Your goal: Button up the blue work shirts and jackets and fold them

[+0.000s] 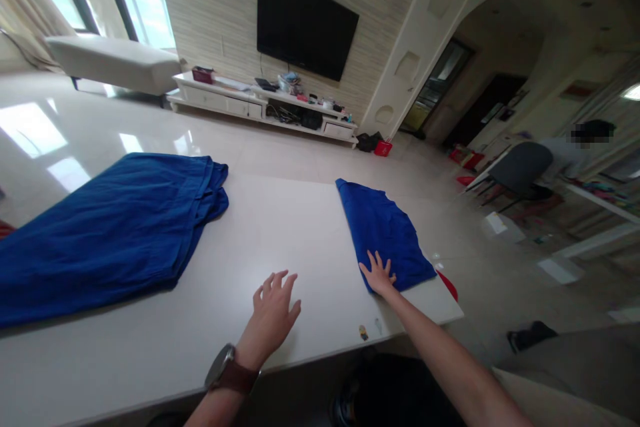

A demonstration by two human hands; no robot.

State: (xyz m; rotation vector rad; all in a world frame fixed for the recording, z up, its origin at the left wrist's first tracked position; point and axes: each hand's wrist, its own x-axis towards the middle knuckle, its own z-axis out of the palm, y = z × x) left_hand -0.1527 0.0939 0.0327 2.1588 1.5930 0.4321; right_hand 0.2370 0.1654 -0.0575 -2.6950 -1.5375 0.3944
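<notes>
A smaller piece of folded blue cloth lies at the right end of the white table. My right hand rests on its near left corner, fingers spread and palm down. My left hand hovers over the bare tabletop, its fingers apart and somewhat bent, with nothing in them. A watch with a brown strap is on my left wrist. To the left, a larger blue cloth, laid in several layers, covers much of the table and runs out of view.
Two small stickers mark the table's near edge. Something red shows beyond the right end. Across the tiled floor stand a low white TV cabinet and a grey bench. At far right a person sits near a dark chair.
</notes>
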